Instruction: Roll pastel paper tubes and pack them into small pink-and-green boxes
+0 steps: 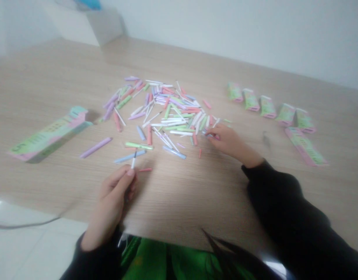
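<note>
Soft, flat light, a faint shadow beside the left hand [113, 198], everything slightly blurred.

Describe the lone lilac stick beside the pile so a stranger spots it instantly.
On the wooden table, find the green-and-pink box at left. Right of it lies a lilac stick, alone on bare wood, apart from the pastel pile.

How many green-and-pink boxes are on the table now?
7: one long box left of the scattered sticks, a row of five at right, one more just below that row; none looks hidden.
</note>
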Demonstrator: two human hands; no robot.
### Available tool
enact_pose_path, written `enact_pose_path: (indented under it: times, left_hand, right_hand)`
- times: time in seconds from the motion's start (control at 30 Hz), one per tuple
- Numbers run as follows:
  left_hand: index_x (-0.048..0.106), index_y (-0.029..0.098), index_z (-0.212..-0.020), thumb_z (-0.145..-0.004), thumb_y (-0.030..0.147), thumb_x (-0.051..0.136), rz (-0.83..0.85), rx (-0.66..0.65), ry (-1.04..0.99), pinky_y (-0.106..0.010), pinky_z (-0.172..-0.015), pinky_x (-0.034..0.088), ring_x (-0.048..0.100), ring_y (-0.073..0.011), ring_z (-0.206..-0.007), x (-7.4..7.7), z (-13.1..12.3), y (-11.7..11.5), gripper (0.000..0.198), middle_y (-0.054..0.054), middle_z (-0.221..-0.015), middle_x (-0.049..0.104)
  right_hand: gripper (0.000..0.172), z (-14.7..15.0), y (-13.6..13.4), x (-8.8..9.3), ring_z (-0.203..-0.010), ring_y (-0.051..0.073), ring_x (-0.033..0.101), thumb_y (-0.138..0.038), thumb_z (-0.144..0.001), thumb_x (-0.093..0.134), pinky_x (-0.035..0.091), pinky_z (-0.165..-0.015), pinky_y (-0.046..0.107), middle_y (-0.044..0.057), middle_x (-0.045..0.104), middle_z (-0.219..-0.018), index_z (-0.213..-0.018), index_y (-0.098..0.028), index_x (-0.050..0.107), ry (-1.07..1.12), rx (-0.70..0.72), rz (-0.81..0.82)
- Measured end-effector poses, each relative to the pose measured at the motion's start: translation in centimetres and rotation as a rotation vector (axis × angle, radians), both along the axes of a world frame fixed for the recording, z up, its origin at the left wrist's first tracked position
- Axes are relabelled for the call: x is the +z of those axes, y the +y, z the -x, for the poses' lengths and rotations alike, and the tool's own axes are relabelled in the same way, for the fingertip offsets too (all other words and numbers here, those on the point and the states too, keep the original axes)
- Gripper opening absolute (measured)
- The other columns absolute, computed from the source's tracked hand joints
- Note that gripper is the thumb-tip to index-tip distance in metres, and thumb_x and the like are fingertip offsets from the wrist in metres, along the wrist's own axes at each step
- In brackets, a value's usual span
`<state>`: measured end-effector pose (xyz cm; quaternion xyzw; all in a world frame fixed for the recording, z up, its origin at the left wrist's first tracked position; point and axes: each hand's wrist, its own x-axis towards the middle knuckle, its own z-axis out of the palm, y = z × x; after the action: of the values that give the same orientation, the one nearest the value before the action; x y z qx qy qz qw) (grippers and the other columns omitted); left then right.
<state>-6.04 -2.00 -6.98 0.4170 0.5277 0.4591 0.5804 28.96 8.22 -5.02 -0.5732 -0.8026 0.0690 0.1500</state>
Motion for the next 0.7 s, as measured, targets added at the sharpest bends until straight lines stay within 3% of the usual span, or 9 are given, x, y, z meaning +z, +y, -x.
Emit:
enact_pose_path:
  times: [0.23, 0.43, 0.57, 0.7]
  left_hand:
    - [0.055, 0.019, -0.072, -0.096, 0.045, 0.062, -0.025, -0.042, 0.021, -0.026, -0.049, 0.025, 0.034, -0.0112, -0.055, 0.0, 0.0, -0.1, 0.036, 0.003, -0.060, 0.040]
    - [0.052, 0.019, -0.071, -0.099, 0.042, 0.059, -0.055, -0.078, 0.041, -0.027, -0.052, 0.025, 0.034, -0.0118, -0.056, -0.1, 0.1, -0.1, 0.038, 0.003, -0.061, 0.040]
    - [0.052, 0.019, -0.070, -0.100, 0.042, 0.058, -0.073, -0.092, 0.060, -0.027, -0.052, 0.025, 0.035, -0.0120, -0.056, -0.2, 0.3, -0.2, 0.038, 0.003, -0.060, 0.039]
    - [0.051, 0.019, -0.071, -0.100, 0.042, 0.058, -0.085, -0.079, 0.051, -0.027, -0.051, 0.025, 0.035, -0.0115, -0.055, -0.2, 0.2, -0.2, 0.038, 0.003, -0.061, 0.039]
  right_hand:
    - [0.020, 1.9, 1.0, -0.5, -0.087, 0.023, 0.061, -0.022, -0.090, 0.056, 0.043, -0.078, 0.034, 0.013, 0.068, -0.097, -0.086, -0.014, 0.074, -0.097, -0.041, 0.053]
    - [0.022, 2.5, 1.0, -0.9, -0.085, 0.023, 0.060, -0.017, -0.093, 0.049, 0.042, -0.076, 0.034, 0.013, 0.069, -0.095, -0.087, -0.015, 0.071, -0.120, -0.088, 0.050]
    - [0.024, 2.8, 1.1, -0.8, -0.094, 0.026, 0.062, -0.013, -0.089, 0.051, 0.045, -0.082, 0.035, 0.014, 0.070, -0.103, -0.103, -0.013, 0.070, -0.091, -0.063, 0.030]
    - [0.021, 3.1, 1.4, -0.8, -0.102, 0.027, 0.063, -0.013, -0.088, 0.053, 0.046, -0.090, 0.036, 0.013, 0.070, -0.105, -0.099, -0.015, 0.072, -0.064, 0.004, 0.037]
